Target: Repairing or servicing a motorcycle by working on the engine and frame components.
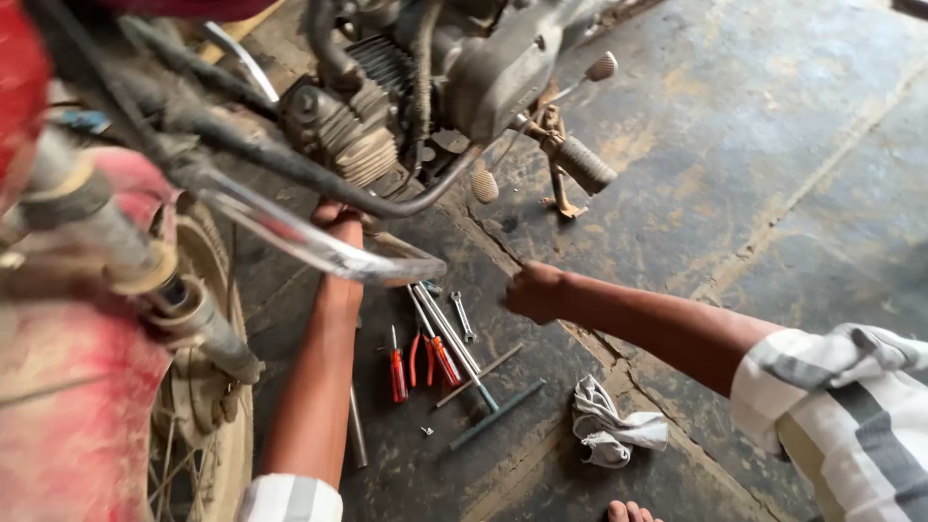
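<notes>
My left hand [333, 215] reaches up under the motorcycle engine [362, 135], behind the chrome guard bar [309, 242]. Its fingers are hidden by the bar and a dark pipe, so its grip is unclear. My right hand [535, 290] is closed in a fist low over the floor, just below the gear lever [483, 184] and the footpeg [585, 164]. I cannot make out anything inside the fist. Both arms wear rolled-up striped sleeves.
Tools lie on the dirty concrete floor between my arms: a red-handled screwdriver [398, 372], red-handled pliers [437, 358], long T-handle wrenches [454, 340], a small spanner [463, 315] and a dark bar [496, 414]. A white rag [609, 425] lies nearby. The front wheel [198, 435] and fork [198, 319] stand at left.
</notes>
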